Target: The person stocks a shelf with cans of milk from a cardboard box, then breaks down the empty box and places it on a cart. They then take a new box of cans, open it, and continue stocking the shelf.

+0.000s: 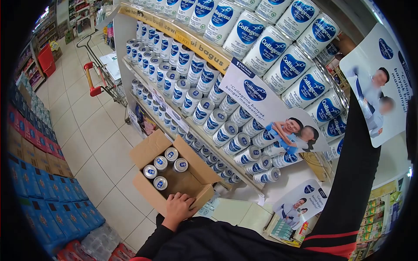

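An open cardboard box [146,185] with several white-and-blue cans [172,154] standing upright in it is in front of my body. My left hand [179,209], with a ring on one finger, grips the box's near wall, its fingers hooked over the edge. My right arm stretches up past the shelf's end. Only a bit of my right hand [345,45] shows, beside the stacked Collagena cans [324,30] on the top level; a placard hides most of it, and its fingers cannot be made out.
The display shelf [204,126] holds rows of cans, with a printed placard [270,113] jutting out and another placard [379,87] by my right arm. A trolley [98,74] stands on the tiled floor [93,143]. Blue cartons [48,217] are stacked at left.
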